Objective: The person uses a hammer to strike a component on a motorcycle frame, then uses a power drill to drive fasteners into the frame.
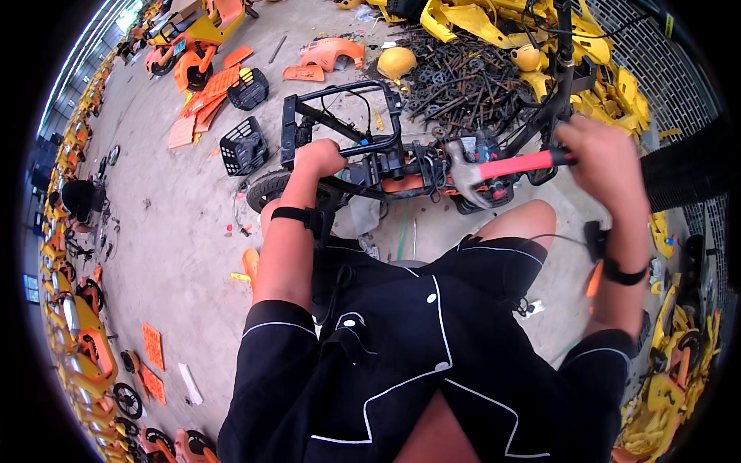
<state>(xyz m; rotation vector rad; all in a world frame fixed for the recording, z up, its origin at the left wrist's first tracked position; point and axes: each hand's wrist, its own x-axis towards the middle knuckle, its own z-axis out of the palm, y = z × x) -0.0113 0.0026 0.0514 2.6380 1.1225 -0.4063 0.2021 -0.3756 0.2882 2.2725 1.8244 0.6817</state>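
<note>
My right hand (600,150) is closed around the black grip end of a claw hammer (515,165) with a red handle. Its metal head is over the middle of a stripped scooter frame (347,94), and I cannot tell whether it touches anything. My left hand (320,157) is wrapped round a black tube of that frame, near the rear wheel (272,188). Cables and an orange part show inside the frame. Beside the hammer head sits a dark power tool (488,150) with red details, partly hidden by the hammer.
Beyond the frame lies a heap of dark metal parts (463,81), with yellow body panels (455,19) behind. Two black baskets (244,146) and orange panels (208,96) lie at left. Rows of yellow scooters (89,332) line the left side; more yellow parts (668,378) are at right.
</note>
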